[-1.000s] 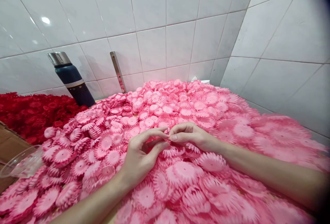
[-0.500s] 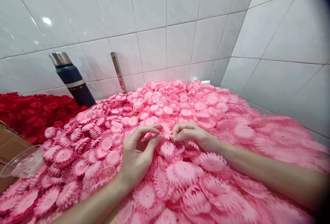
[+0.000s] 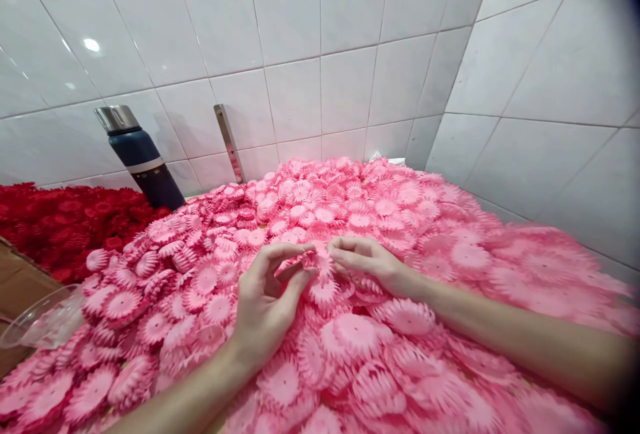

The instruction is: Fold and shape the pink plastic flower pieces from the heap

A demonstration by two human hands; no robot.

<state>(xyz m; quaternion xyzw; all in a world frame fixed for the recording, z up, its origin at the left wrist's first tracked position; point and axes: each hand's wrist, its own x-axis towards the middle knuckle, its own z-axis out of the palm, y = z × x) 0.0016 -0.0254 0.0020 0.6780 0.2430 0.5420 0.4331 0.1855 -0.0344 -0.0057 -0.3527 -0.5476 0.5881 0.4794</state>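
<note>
Both hands meet over a deep heap of pink fringed flower discs [image 3: 280, 381], each with a small hole in the middle. In my left hand [image 3: 267, 297], the thumb and fingertips are closed round a pink flower disc [image 3: 323, 262] with curled petals. From the other side, my right hand [image 3: 375, 264] has its thumb and forefinger pinched together at that disc's edge. The fingertips hide exactly which petal the right hand grips. More loose discs lie directly under both hands.
A dark blue bottle [image 3: 145, 161] with a steel cap leans at the back left, beside a red flower heap [image 3: 75, 221]. A cardboard box [image 3: 23, 281] and clear plastic bowl [image 3: 35, 321] sit at left. A metal strip [image 3: 229, 144] rests against the tiled wall [image 3: 295, 94].
My right hand has shifted slightly left, closer to my left fingertips. The disc between the hands shows more of its face now. My left hand has barely moved.
</note>
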